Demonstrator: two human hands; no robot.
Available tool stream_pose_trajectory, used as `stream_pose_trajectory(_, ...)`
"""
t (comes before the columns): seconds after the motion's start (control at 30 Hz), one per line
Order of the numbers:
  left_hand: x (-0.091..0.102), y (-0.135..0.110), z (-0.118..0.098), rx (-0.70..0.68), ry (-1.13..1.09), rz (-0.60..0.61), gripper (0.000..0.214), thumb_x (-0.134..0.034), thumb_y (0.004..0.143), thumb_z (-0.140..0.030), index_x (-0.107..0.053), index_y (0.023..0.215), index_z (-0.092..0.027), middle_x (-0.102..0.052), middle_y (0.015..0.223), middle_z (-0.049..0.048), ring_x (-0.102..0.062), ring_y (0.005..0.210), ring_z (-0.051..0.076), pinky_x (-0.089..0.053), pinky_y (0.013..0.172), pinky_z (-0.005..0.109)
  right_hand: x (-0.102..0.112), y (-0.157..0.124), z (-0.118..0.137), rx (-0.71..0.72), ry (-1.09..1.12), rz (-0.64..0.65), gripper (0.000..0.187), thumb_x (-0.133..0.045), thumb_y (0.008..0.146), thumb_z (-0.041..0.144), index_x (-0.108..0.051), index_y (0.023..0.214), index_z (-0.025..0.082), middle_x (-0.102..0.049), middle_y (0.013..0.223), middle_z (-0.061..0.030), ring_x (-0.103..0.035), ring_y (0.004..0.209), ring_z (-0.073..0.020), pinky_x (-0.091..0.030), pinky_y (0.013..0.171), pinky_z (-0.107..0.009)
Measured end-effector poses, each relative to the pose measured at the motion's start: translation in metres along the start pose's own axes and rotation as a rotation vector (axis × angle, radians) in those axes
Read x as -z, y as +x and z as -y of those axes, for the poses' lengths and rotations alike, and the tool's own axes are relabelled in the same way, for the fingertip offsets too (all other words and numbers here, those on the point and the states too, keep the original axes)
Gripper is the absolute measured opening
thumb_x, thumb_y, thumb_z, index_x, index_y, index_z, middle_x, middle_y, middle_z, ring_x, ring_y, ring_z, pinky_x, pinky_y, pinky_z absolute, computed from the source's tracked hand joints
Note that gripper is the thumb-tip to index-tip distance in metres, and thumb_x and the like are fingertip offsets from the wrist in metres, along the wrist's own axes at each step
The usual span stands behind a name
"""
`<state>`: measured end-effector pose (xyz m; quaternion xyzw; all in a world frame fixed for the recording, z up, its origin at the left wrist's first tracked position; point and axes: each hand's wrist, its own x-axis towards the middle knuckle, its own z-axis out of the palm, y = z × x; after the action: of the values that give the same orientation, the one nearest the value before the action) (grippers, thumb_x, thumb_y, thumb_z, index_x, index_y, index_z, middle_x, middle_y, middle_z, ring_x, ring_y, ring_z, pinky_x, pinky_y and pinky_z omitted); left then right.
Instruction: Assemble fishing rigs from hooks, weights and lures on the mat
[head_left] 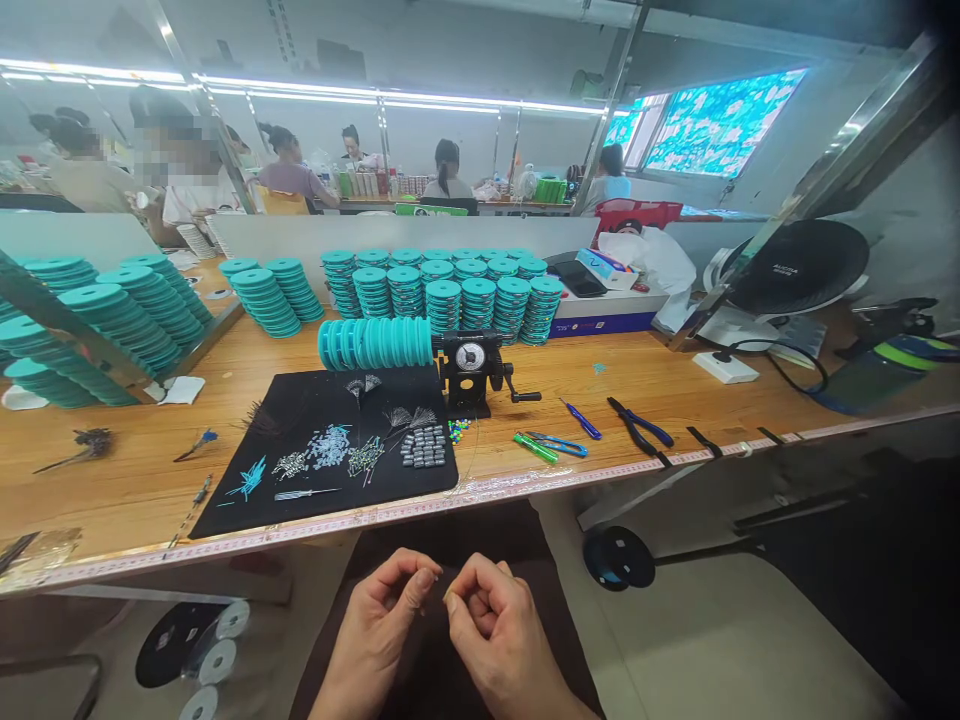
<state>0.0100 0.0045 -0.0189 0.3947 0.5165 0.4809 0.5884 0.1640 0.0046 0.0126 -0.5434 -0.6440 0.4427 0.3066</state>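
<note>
In the head view, the person's left hand (379, 625) and right hand (499, 620) meet on the near side of the table edge (480, 492), above a dark cloth (555, 605). Each has thumb and forefinger drawn into a narrow pinch, the two sets of tips close but apart; what they hold, if anything, is too small to tell, so any piece being worked would be at those fingertips. The step looks like fine two-handed handling, which calls for steady wrists and a light pinch. Beyond lies a black mat (420, 488) bearing grey cylinders (424, 447), pale-blue pieces (328, 446) and, farther left, blue tubes (247, 480). At its far right stands a cranked winder (469, 360) with a row of teal spools (375, 345); pliers (637, 425) and blue snips (559, 444) lie to the right.
</note>
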Motion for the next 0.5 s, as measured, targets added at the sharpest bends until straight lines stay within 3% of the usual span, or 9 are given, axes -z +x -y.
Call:
stream_pose_trajectory(0.13,0.0008,-0.0007,-0.0054,-0.071,0.110,-0.001,0.020,-0.070,0.081,-0.040,-0.073,0.078,-0.021,-0.063,0.075,0.0015,-0.053,0.071,0.016,-0.044,0.066,0.022,-0.0001,-0.0001,-0.0004,0.009,-0.007,-0.006,0.017,-0.055,0.080,0.018,-0.046,0.066,0.021,-0.029,0.050,0.0114,-0.030,0.048,-0.0092,-0.031,0.092,-0.037)
stream_pose_trajectory(0.5,-0.0031,-0.0030,-0.0102,-0.108,0.175,0.020,0.021,-0.068,0.082,-0.040,-0.072,0.075,-0.020,-0.065,0.075,0.0042,-0.058,0.075,0.021,-0.047,0.070,0.025,-0.0005,0.0008,-0.0023,0.023,-0.013,-0.020,0.016,-0.055,0.080,0.018,-0.048,0.066,0.021,-0.030,0.049,0.0110,-0.028,0.048,-0.0097,-0.033,0.076,-0.032)
